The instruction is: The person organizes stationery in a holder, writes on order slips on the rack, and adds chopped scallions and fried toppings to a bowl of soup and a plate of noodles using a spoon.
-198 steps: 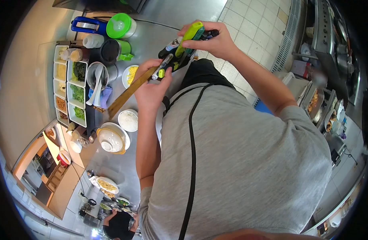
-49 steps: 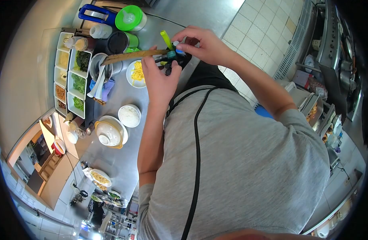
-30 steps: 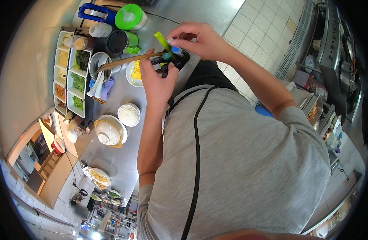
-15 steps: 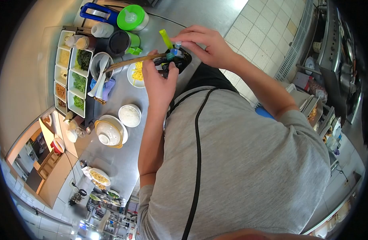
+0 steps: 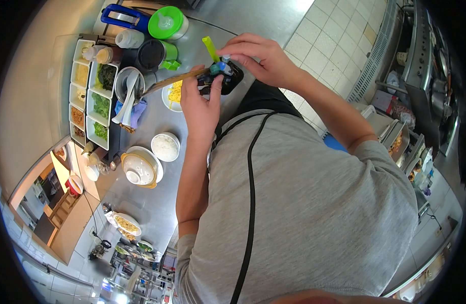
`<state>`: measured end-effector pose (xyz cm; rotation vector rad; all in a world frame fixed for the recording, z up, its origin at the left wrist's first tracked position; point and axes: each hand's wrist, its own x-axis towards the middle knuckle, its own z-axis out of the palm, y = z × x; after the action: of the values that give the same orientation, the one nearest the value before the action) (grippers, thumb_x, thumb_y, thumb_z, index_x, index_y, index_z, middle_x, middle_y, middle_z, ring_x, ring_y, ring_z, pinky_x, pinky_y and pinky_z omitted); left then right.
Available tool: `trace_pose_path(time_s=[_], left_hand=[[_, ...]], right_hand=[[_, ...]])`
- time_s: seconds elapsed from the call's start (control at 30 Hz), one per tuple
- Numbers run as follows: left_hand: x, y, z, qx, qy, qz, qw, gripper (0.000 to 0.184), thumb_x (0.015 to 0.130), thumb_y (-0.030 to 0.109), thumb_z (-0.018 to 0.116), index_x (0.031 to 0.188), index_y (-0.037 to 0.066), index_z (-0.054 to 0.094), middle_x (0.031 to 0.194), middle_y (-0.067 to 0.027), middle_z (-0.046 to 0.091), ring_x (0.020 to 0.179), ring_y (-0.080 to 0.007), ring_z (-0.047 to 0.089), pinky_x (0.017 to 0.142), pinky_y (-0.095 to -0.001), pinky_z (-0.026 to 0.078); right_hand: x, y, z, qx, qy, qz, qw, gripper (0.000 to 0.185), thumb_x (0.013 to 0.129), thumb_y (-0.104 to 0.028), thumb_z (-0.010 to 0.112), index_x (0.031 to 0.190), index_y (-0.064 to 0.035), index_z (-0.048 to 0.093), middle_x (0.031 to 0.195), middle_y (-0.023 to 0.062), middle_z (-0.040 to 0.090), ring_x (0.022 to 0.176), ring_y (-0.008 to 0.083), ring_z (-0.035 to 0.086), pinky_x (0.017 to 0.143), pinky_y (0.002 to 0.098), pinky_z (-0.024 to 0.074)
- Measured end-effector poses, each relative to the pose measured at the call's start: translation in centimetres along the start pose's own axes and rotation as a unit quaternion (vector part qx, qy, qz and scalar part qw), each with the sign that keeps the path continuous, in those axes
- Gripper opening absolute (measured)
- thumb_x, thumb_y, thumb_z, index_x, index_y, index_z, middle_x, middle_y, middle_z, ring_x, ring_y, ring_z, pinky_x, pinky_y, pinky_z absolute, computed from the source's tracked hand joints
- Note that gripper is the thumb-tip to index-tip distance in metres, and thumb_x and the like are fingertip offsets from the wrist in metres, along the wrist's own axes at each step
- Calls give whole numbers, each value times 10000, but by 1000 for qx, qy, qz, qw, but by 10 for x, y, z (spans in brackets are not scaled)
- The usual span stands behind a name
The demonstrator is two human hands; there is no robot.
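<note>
My left hand (image 5: 201, 104) is closed around a cluster of dark pens and markers at the counter's front edge. A long wooden stick (image 5: 175, 79) runs out from this grip to the left. Beyond the fingertips is a black container (image 5: 234, 79) with its dark inside showing. Blue-capped markers (image 5: 223, 67) and a yellow-green highlighter (image 5: 209, 48) stand up between the hands. My right hand (image 5: 263, 58) has its fingers bent at the tops of the markers, with thumb and forefinger apart; it holds nothing that I can see.
Left of the hands are a plate of yellow shreds (image 5: 173, 96), a rice bowl (image 5: 165, 147), a lidded pot (image 5: 139, 168), a metal pot with spoons (image 5: 127, 83) and trays of greens (image 5: 100, 105). Behind stand a green-lidded tub (image 5: 167, 23) and a black-lidded green cup (image 5: 153, 54).
Earlier both hands held the markers higher up, near the body. Now they are lower, at the black container. Lately the left hand has shifted slightly left with the stick, and the right hand's fingers have spread.
</note>
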<state>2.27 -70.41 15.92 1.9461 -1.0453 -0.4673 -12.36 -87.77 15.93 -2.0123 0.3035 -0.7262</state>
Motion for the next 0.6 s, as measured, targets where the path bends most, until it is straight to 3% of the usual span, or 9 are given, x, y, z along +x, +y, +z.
trace_pose_path(time_s=[0.23, 0.47, 0.6], left_hand=[[6, 4, -7, 28, -14, 17, 999, 349, 925, 225, 839, 1125, -36, 723, 1150, -186, 758, 981, -369, 721, 843, -431, 565], [9, 0, -5, 17, -11, 23, 1000, 358, 914, 243, 849, 1110, -35, 737, 1135, -189, 766, 985, -367, 729, 845, -425, 572], [10, 3, -6, 2, -33, -21, 999, 421, 931, 274, 834, 1179, -43, 710, 1142, -192, 756, 988, -376, 710, 856, -439, 561]], right_hand=[[-6, 3, 4, -43, -42, -9, 998, 293, 979, 18, 685, 1248, -74, 757, 1187, 109, 728, 1089, 303, 697, 922, 383, 582], [-7, 6, 5, -32, -27, -7, 999, 280, 953, 8, 735, 1223, -63, 757, 1167, 103, 730, 1060, 286, 707, 885, 365, 593], [-8, 7, 6, -17, -25, 16, 999, 284, 939, 1, 758, 1216, -64, 758, 1137, 99, 736, 1034, 277, 709, 858, 352, 596]])
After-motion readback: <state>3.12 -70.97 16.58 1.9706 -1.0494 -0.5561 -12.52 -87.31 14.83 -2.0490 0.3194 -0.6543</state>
